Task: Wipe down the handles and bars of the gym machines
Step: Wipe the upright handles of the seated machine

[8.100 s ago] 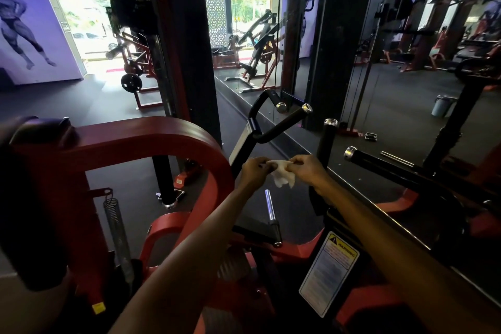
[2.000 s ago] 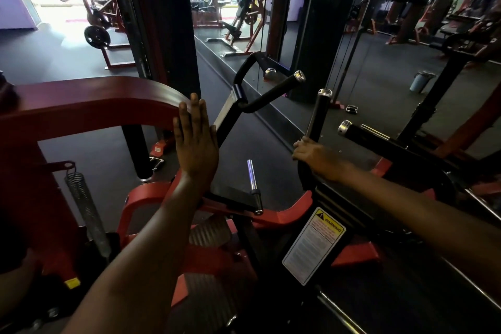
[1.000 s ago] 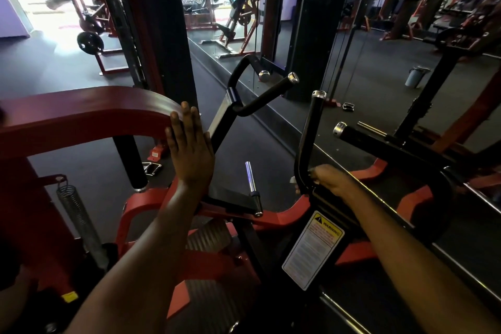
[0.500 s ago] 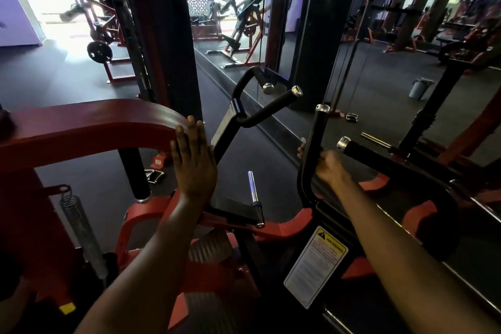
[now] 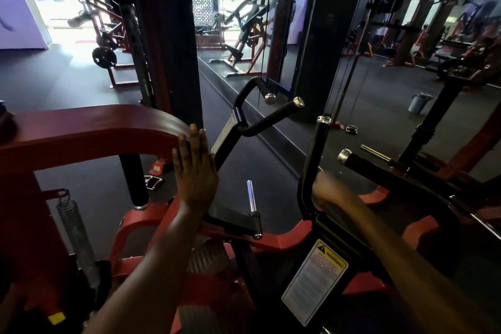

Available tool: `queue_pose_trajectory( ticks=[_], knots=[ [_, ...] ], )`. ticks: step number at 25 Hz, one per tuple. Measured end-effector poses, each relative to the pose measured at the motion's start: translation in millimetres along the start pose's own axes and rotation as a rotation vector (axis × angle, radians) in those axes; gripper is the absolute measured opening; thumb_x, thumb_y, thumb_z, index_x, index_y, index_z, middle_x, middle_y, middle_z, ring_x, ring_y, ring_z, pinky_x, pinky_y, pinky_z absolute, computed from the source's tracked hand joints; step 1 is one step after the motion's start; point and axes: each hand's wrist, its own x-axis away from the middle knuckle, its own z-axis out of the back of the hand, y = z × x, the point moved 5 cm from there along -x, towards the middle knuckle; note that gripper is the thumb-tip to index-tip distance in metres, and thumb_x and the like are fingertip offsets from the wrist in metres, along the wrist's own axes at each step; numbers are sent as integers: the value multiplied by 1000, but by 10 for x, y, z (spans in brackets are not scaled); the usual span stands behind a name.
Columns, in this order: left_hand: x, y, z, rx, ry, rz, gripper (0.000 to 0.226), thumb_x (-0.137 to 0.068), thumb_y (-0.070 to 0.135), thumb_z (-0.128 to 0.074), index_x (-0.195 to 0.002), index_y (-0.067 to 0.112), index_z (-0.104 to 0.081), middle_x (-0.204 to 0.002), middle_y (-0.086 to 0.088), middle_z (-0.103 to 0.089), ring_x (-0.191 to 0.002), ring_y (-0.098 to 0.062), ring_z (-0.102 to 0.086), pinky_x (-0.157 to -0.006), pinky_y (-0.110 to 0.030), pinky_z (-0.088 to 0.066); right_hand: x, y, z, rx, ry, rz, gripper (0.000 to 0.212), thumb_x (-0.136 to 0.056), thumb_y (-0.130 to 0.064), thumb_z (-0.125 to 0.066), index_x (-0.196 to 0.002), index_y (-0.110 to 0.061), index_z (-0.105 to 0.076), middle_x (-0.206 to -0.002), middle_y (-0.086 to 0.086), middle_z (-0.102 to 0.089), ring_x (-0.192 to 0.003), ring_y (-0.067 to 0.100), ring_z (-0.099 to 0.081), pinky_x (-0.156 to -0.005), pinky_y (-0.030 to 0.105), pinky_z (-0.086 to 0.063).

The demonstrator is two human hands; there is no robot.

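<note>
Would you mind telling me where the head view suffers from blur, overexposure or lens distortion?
Head view: the right hand is motion-blurred at the upright black handle, so its grip is unclear; the left hand is sharp, flat against the red frame arm. The doorway at upper left is blown out. Wide-angle distortion bends the dark pillar.

We record the setting as a commercial gym. A red-painted steel machine frame [image 5: 89,133] fills the near left, with black foam-gripped handle bars capped in chrome [image 5: 271,116] beside it and a short chrome weight peg [image 5: 252,198] below. A white-and-yellow warning label [image 5: 314,279] is fixed to the frame. Black rubber flooring [image 5: 54,84] runs to the far edge, where a red plate-loaded machine with a black weight plate [image 5: 104,56] stands. A wall mirror [image 5: 406,62] on the right reflects further machines.
</note>
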Motion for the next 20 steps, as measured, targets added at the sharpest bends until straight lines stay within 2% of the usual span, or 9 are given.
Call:
queue_pose_trajectory(
  ticks=[2, 5, 10, 12, 13, 16, 17, 18, 20],
  knots=[
    [5, 0, 6, 3, 2, -8, 54, -106, 28, -17, -153, 13, 3, -160, -3, 17, -148, -25, 14, -120, -41, 6, -71, -440, 508, 163, 285, 194, 28, -95, -14, -49, -116, 2, -57, -111, 20, -60, -104, 32, -59, -85, 36, -47],
    [-20, 10, 43, 42, -14, 8, 55, -105, 27, -18, -153, 15, 6, -160, 0, 19, -147, -23, 16, -120, -40, 8, -359, -669, 988, 437, 522, 428, 33, -92, -1, -48, -125, 1, -52, -133, 21, -49, -128, 34, -42, -107, 40, -34],
    [-6, -3, 24, 43, -30, 13, 54, -106, 28, -17, -153, 14, 4, -160, 0, 18, -148, -23, 15, -120, -41, 6, -369, -311, 374, 917, 304, 618, 39, -96, -4, -40, -134, -2, -45, -144, 17, -39, -137, 31, -32, -114, 36, -22],
    [-19, 9, 30, 44, -40, 18, 53, -105, 27, -19, -153, 12, -1, -160, -1, 17, -148, -23, 14, -120, -40, 6, -178, -251, 111, 917, 361, 762, 39, -91, 0, -36, -126, -5, -53, -133, 16, -51, -127, 30, -45, -108, 33, -32],
    [-19, 12, 35, 34, -36, 22, 52, -105, 27, -20, -152, 11, -4, -160, -1, 17, -148, -23, 14, -120, -40, 6, -69, -221, -66, 903, 295, 830, 38, -89, 2, -36, -119, -8, -58, -125, 13, -57, -118, 26, -52, -102, 30, -39],
    [3, 2, 37, 15, -25, 21, 51, -105, 26, -22, -152, 9, -9, -161, -3, 15, -148, -24, 12, -120, -40, 5, 153, -247, -278, 690, -254, 861, 20, -93, -12, -50, -109, -8, -62, -110, 10, -62, -105, 22, -58, -96, 29, -43],
    [-1, 0, 36, 18, -32, 21, 52, -105, 26, -22, -152, 8, -10, -161, -3, 14, -148, -24, 12, -120, -41, 5, 28, -341, -80, 571, -189, 862, 22, -95, -21, -50, -103, -6, -64, -104, 11, -63, -100, 24, -60, -94, 32, -44],
    [-13, -2, 30, 27, -44, 22, 52, -104, 26, -23, -152, 9, -10, -161, -2, 15, -148, -24, 12, -120, -41, 5, -186, -444, 256, 510, 4, 768, 25, -96, -25, -48, -99, -6, -63, -102, 12, -63, -99, 25, -59, -94, 32, -42],
    [-20, -5, 27, 49, -67, 28, 52, -104, 26, -22, -152, 9, -8, -160, -1, 16, -148, -23, 13, -120, -40, 7, -527, -526, 739, 659, 355, 562, 16, -94, -14, -49, -101, -6, -61, -107, 13, -62, -108, 27, -55, -104, 35, -35]
  ],
)
